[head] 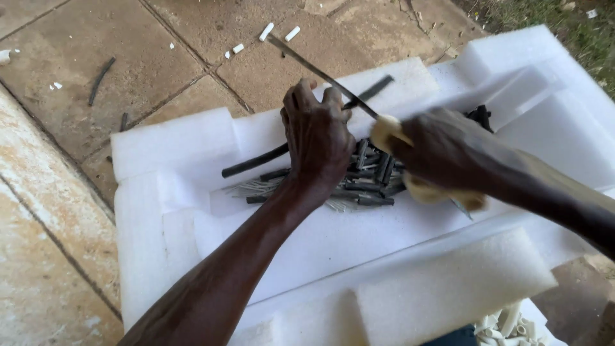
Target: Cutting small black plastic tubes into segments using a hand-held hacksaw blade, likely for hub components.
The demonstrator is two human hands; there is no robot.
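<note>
The right hand [448, 154] is clamped on the pale handle of a long knife [320, 74]; the left hand [317, 138], fingers curled together, presses on the black tubing [256, 161] near the foam block's [173, 144] far edge. With the blade just beside the left fingers, a slip on the soft foam could cut them or scatter the cut pieces [371, 176].

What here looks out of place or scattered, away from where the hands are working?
Several short white pieces and dark sticks lie loose on the paving stones, beyond the white foam block. The main pile of dark pieces sits in the foam's recess, near the left hand and the right hand holding a knife.
</note>
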